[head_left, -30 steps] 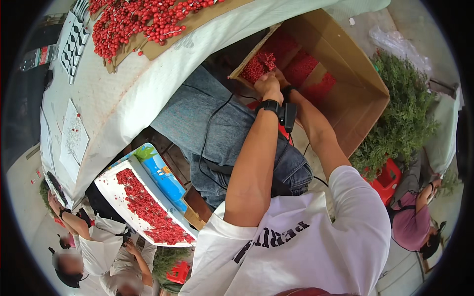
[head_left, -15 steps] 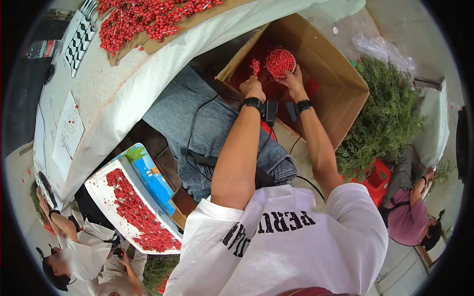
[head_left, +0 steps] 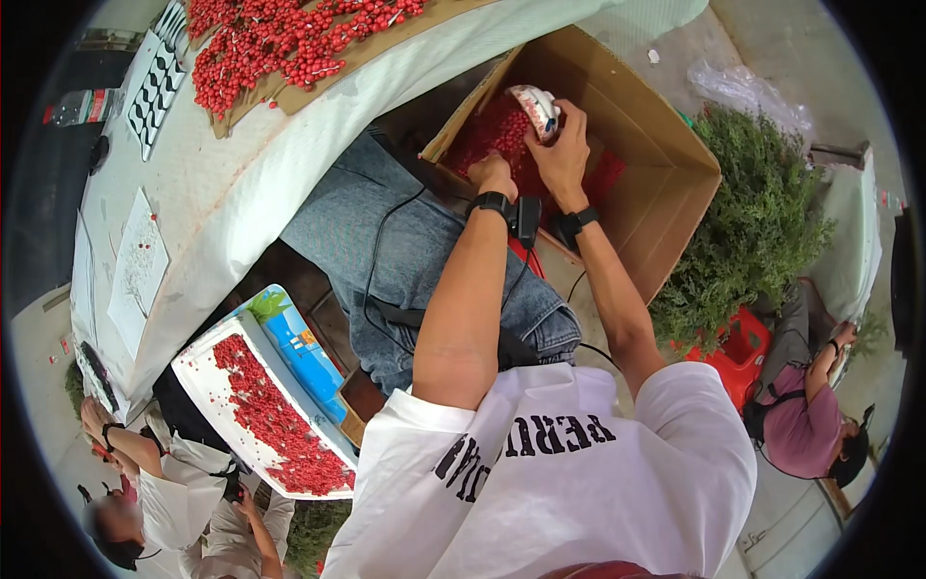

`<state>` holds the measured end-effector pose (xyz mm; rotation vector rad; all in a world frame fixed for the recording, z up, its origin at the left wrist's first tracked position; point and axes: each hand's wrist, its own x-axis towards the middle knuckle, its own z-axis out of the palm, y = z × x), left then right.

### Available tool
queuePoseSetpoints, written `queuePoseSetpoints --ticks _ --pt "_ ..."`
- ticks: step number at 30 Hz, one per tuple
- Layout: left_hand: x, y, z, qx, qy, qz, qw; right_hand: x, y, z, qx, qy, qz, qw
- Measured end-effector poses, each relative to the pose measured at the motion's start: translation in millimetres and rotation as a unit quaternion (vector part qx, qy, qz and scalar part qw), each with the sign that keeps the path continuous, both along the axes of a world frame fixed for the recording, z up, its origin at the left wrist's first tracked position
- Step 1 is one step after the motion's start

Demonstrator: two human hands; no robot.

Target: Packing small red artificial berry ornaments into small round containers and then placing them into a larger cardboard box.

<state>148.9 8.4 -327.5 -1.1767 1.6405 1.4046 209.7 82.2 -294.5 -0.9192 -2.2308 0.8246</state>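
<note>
Hands [head_left: 563, 156], two; bowl [head_left: 536, 112], one; carton [head_left: 666, 207], one

A white-covered desk [head_left: 222, 183] curved across the upper left; a red plastic stool [head_left: 728, 372] stood on the pale floor [head_left: 748, 39] at right, in soft light.

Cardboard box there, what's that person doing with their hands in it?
The person's right hand holds a white patterned bowl tipped on its side inside the cardboard box. Lots of little red berry-like balls are in the box below it. The left hand is down among them, its fingertips hidden. More red pieces lie on a white tray nearby.
</note>
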Motion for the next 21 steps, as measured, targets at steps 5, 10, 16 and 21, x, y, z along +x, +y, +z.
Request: queuePoseSetpoints --ticks 5,10,16,21 --pt "4 7 2 0.017 0.0 -0.012 1.0 4 43 -83 -0.107 -0.036 -0.134 0.985" --pt "3 -6 -6 0.009 0.02 0.006 1.0 19 34 -137 -0.051 -0.302 -0.1 0.947" --pt "11 14 1 0.023 0.047 -0.034 0.998 43 41 -176 -0.029 -0.442 -0.001 0.896" --pt "8 -17 -24 0.043 0.107 -0.155 0.981 38 10 -216 0.016 -0.412 0.161 0.897"
